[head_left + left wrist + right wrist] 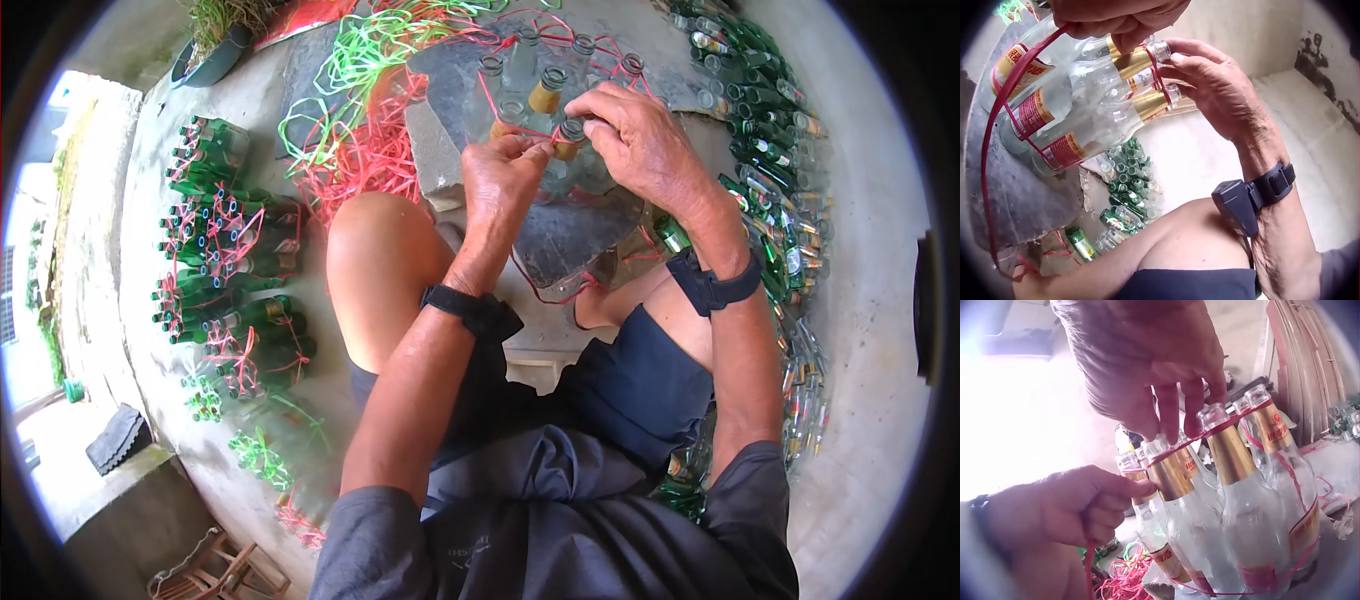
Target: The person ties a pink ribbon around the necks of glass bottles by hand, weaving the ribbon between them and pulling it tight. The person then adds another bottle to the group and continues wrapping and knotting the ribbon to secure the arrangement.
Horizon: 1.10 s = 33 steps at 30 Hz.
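Several clear glass bottles [1250,519] with gold neck foil stand together in a bundle in front of me. A red plastic strap [1200,436] runs round their necks, and another length circles them near the base. My left hand [497,190] pinches the strap beside the near necks, with fingers curled; a loose tail of strap [986,181] hangs down from it. Over the bottle tops is my right hand [650,145], its fingers reaching down, fairly straight, to touch the mouths. In the left wrist view its thumb lies beside one bottle mouth [1161,50].
The bundle stands on a dark slab [580,235] between my knees. Loose red strapping [370,160] and green strapping [365,55] heap at the left. Tied green bottles [225,245] stand farther left; many loose bottles [765,130] line the right wall. A stone block [430,150] sits beside the slab.
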Motion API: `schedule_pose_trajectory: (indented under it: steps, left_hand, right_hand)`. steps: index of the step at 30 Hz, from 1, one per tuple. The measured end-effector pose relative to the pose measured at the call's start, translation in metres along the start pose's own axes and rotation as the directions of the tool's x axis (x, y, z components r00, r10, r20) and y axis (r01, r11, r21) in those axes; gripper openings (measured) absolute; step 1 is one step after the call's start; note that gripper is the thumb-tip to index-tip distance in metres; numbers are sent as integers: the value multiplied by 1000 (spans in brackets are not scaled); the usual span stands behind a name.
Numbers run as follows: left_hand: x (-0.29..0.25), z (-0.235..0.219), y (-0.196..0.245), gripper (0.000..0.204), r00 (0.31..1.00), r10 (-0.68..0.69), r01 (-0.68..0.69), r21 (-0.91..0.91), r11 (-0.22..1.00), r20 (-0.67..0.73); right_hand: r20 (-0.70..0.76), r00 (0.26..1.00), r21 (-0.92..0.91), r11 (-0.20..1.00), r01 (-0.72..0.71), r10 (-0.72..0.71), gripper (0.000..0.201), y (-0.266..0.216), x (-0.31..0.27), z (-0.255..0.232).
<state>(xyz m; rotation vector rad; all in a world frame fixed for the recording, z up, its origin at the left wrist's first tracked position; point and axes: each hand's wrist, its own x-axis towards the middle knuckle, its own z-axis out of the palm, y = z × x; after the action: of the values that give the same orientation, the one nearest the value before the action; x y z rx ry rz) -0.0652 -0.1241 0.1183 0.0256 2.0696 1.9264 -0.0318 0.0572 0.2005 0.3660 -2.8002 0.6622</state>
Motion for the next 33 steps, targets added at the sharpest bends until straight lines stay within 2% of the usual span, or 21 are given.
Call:
schedule_pose_trajectory:
  steps: [2, 4, 5, 6, 7, 8, 10, 11, 13, 14, 16, 18, 20, 25, 29, 31, 33]
  left_hand:
    - [0, 2, -2, 23, 1000, 0, 0, -23, 1000, -22]
    - [0, 5, -7, 23, 999, -1, -1, -47, 999, -45]
    - [0, 8, -10, 24, 993, 39, -44, -42, 998, -109]
    - [0, 9, -10, 26, 982, 81, -88, -33, 996, -172]
    - [0, 8, -10, 26, 982, 81, -88, -33, 996, -172]
    - [0, 6, -10, 25, 987, 69, -71, -9, 997, -147]
    - [-1, 5, -9, 25, 991, 52, -51, 13, 999, -125]
    - [-1, 6, -8, 25, 988, 56, -53, 23, 998, -143]
    - [1, 10, -13, 26, 986, 57, -52, 32, 998, -159]
    - [2, 12, -17, 27, 977, 78, -77, 15, 997, -197]
    - [2, 14, -15, 29, 967, 95, -98, -4, 995, -235]
    - [0, 14, -15, 32, 961, 130, -107, 105, 989, -243]
    - [1, 15, -17, 36, 960, 122, -101, 94, 990, -252]
    - [-1, 14, -16, 46, 962, 97, -62, 143, 988, -254]
    - [-3, 15, -17, 45, 951, 168, -129, 160, 979, -261]
    - [-4, 14, -15, 45, 945, 193, -150, 172, 974, -264]
    - [-6, 14, -13, 44, 939, 224, -173, 204, 963, -261]
  right_hand:
    - [11, 999, -20, 999, 47, -47, 22, 4, 6, 0]
    - [92, 992, 20, 996, 83, -85, 22, 5, 14, -1]
    - [95, 992, 20, 996, 84, -85, 22, 5, 16, -2]
    - [180, 982, -5, 998, 62, -60, 24, -1, 21, -5]
    - [262, 964, -33, 999, 43, -32, 26, -3, 24, -6]
    - [263, 964, -34, 998, 43, -33, 26, -1, 27, -5]
    - [380, 920, -1, 995, 98, -91, 24, 6, 37, -2]
    - [383, 919, 0, 995, 98, -91, 24, 9, 41, -1]
    - [528, 847, 66, 997, 39, -68, 24, 12, 51, -2]
    - [530, 845, 66, 997, 37, -67, 24, 13, 56, -2]
    - [613, 783, 143, 989, 21, -105, 24, 14, 63, 0]
    - [640, 763, 161, 987, -13, -94, 25, 14, 66, 0]
    - [665, 742, 178, 983, -47, -85, 25, 16, 67, 3]
    - [685, 718, 159, 987, 13, -120, 26, 17, 70, 6]
    - [700, 692, 156, 984, 89, -174, 24, 15, 71, 7]
    - [615, 772, 56, 985, 162, -162, 32, 6, 68, 5]
    - [604, 777, 32, 979, 201, -179, 28, 3, 69, 3]
